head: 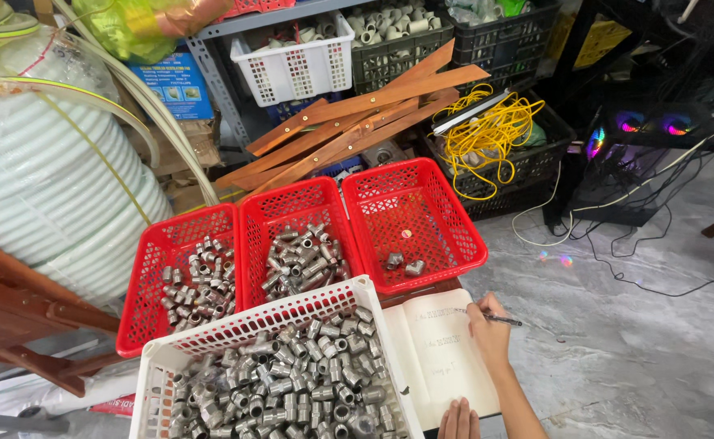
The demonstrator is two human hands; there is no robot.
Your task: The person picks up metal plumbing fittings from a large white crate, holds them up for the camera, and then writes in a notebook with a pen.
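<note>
The right hand [487,332] pinches a pen [499,319] and writes in an open notebook [438,358] on the floor. The left hand [458,421] lies flat on the near page edge, fingers together. A few lines are written. The near white basket [210,337] is full of metal pipe pieces; the far-right red basket [454,219] holds only two.

Right hand [488,332] with pen [496,319] on notebook [438,358]
</note>
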